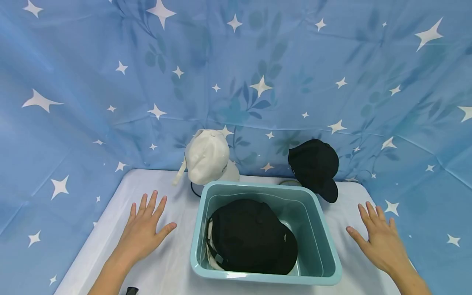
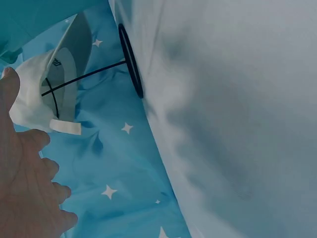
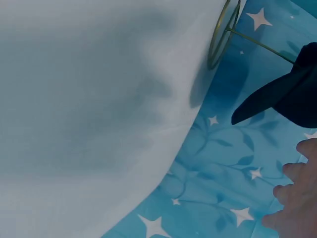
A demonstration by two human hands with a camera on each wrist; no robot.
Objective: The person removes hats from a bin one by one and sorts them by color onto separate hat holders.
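My left hand (image 1: pixel 141 233) hovers with spread fingers over the left part of the white table, holding nothing. On the right side my right hand (image 1: pixel 381 241) is likewise spread and free of any object. Between them stands a light blue plastic bin (image 1: pixel 332 262). Inside it lies a black cap (image 1: pixel 250 237), with something cream-coloured (image 1: pixel 214 250) partly hidden beneath it. Behind the bin a white cap (image 1: pixel 208 157) hangs on a stand with a black wire base (image 2: pixel 130 62). A second black cap (image 1: pixel 315 166) sits on a stand with a brass-coloured ring base (image 3: pixel 223 37).
The white table (image 1: pixel 166 266) has rounded back corners. A blue curtain (image 1: pixel 236 73) with white stars and leaves hangs behind and along the sides. A small black object (image 1: pixel 132 290) shows at the bottom edge, left of the bin, cut off by the frame.
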